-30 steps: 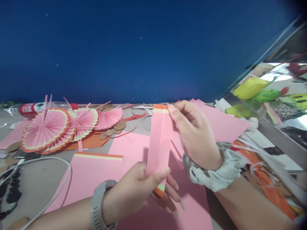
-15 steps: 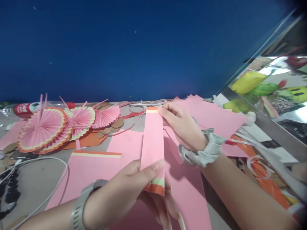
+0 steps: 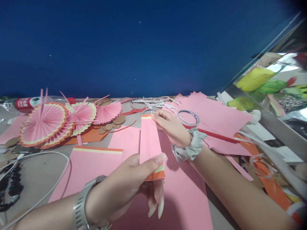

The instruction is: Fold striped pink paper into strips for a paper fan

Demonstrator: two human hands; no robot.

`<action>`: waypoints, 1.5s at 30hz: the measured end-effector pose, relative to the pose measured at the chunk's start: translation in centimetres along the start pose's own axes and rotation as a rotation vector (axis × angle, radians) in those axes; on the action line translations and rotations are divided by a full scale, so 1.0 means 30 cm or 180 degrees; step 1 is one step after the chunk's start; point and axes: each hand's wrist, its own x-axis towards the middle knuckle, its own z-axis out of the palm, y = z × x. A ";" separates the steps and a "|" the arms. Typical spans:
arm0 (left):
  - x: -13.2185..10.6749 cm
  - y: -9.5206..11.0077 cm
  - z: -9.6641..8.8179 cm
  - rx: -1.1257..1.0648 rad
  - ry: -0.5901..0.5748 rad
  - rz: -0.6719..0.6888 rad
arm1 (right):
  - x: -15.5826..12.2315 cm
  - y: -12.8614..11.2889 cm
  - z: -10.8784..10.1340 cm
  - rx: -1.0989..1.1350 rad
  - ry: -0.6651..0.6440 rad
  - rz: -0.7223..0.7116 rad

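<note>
A long folded pink paper strip (image 3: pixel 150 143) with orange and cream bands at both ends is stretched between my hands above the table. My left hand (image 3: pixel 130 187), with a grey watch on its wrist, pinches the near end between thumb and fingers. My right hand (image 3: pixel 170 127), with a grey scrunchie on its wrist, pinches the far end. Beneath them lie flat pink paper sheets (image 3: pixel 96 169), one with an orange and cream border.
Several pleated pink paper fans (image 3: pixel 57 123) lie at the left, with a red-labelled bottle (image 3: pixel 26 103) behind them. A tape ring (image 3: pixel 188 117) rests on pink sheets at the right. A white cable (image 3: pixel 48 159), black beads (image 3: pixel 9 187), paper scraps and a blue wall (image 3: pixel 144 48) surround the table.
The strip has been lowered and stretched away from me. My right hand moved forward and down with the far end. The tape ring behind it is uncovered.
</note>
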 end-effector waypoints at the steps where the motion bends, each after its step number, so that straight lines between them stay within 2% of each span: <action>1: 0.002 0.000 0.001 -0.0005 0.0011 0.0003 | 0.000 -0.001 0.000 -0.0005 0.0006 -0.0002; 9: 0.007 -0.004 0.010 0.0409 0.0234 -0.0100 | -0.001 -0.005 0.000 -0.0069 0.0056 -0.0016; 13: -0.004 0.003 0.016 0.0584 0.0331 0.0018 | 0.000 -0.008 -0.001 -0.0099 0.0059 -0.0018; 19: 0.000 0.014 0.014 0.0495 0.0038 -0.0118 | -0.007 -0.026 -0.007 -0.0293 0.0049 -0.0156; 22: 0.010 0.002 0.006 0.0534 0.0024 -0.0216 | -0.011 -0.043 -0.014 -0.0469 0.0080 -0.0269; 25: 0.019 -0.013 0.002 0.0673 -0.0141 -0.0261 | -0.013 -0.051 -0.018 -0.0536 0.0129 -0.0345; 34: 0.021 -0.001 -0.003 0.0720 -0.0335 -0.0479 | -0.011 -0.048 -0.015 -0.0662 0.0112 -0.0300; 45: 0.024 -0.029 -0.013 0.0483 -0.0481 -0.0314 | -0.016 -0.056 -0.018 -0.0698 0.0092 -0.0324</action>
